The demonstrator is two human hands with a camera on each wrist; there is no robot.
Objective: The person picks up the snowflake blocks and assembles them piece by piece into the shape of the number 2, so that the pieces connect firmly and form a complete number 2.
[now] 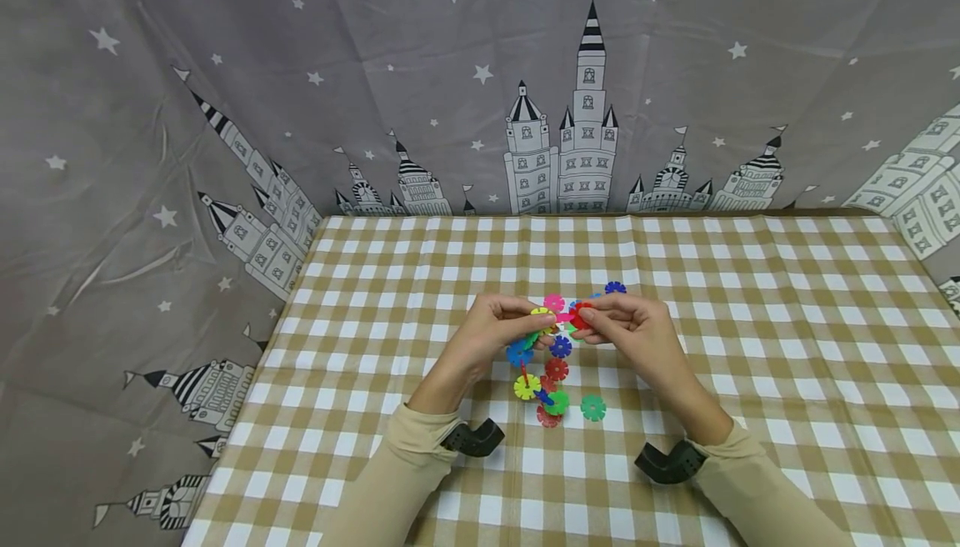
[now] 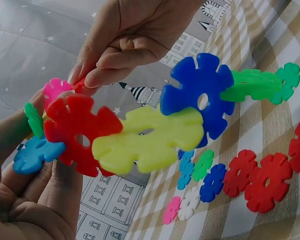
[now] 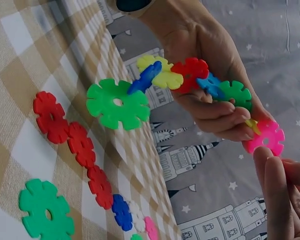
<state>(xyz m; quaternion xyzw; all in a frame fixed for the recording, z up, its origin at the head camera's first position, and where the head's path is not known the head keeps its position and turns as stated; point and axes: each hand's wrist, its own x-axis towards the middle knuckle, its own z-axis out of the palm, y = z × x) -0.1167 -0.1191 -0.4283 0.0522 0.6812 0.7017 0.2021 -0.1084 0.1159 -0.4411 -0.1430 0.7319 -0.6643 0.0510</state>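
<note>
A chain of flower-shaped plastic discs, slotted edge to edge, hangs from my left hand [image 1: 483, 338]. In the left wrist view its links include a blue disc [image 2: 190, 90], a yellow disc [image 2: 167, 135] and a red disc [image 2: 70, 127]. At the upper end, the left fingers and thumb pinch the chain close to a pink disc [image 3: 271, 139]. My right hand [image 1: 641, 326] pinches a red disc [image 1: 580, 314] right against that pink disc. Whether their slots are joined is hidden by the fingertips.
Below the hands, loose discs lie on the checked tablecloth [image 1: 375, 347]: a green disc [image 3: 47, 212], several red discs [image 3: 51, 117], a white disc [image 2: 189, 203] and others. A dark blue disc [image 1: 615, 288] lies beyond the right hand. A grey castle-print curtain [image 1: 420, 72] hangs behind.
</note>
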